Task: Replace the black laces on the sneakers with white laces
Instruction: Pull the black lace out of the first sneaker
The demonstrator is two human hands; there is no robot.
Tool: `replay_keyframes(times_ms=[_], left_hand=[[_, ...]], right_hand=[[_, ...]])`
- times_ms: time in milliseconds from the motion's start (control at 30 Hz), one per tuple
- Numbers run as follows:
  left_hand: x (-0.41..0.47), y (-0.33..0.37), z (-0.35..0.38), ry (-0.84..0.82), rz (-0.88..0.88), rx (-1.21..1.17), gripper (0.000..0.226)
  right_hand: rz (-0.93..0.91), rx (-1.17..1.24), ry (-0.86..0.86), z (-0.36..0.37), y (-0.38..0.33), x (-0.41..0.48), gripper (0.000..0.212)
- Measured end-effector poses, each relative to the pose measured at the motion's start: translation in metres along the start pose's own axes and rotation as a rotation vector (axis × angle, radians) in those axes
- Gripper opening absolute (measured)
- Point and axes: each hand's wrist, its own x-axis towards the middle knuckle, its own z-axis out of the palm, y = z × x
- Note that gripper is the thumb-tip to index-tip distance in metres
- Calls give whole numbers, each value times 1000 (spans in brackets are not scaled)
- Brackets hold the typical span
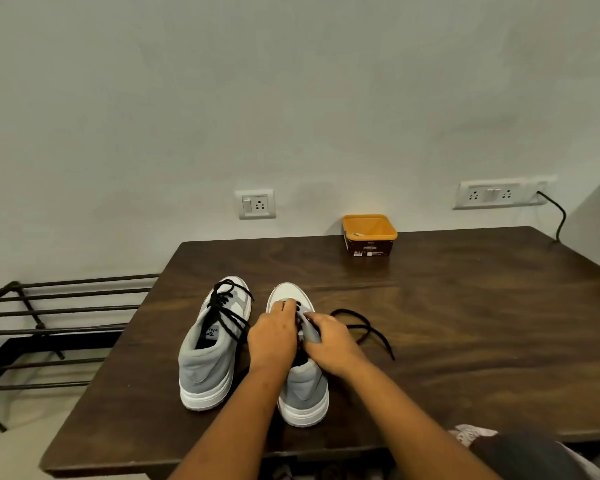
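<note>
Two grey and white sneakers stand side by side on the dark wooden table, toes pointing away from me. The left sneaker still carries its black lace, loosely crossed. My left hand and my right hand both rest on the lacing area of the right sneaker, fingers pinched at the tongue and eyelets. A loose length of this shoe's black lace trails over the table to the right. White laces are not clearly visible.
An orange-rimmed dark tub stands at the table's far edge by the wall, something pale inside. A black metal rack sits left of the table. Wall sockets and a black cable are at the back right.
</note>
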Motion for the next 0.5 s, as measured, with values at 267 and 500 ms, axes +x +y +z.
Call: replay_keyframes(times_ms=[267, 500], left_hand=[[4, -5, -1, -20, 42, -6, 21], [7, -17, -2, -11, 44, -10, 27]], right_hand=[[119, -42, 35, 4, -6, 10, 58], [163, -115, 177, 16, -18, 22, 33]])
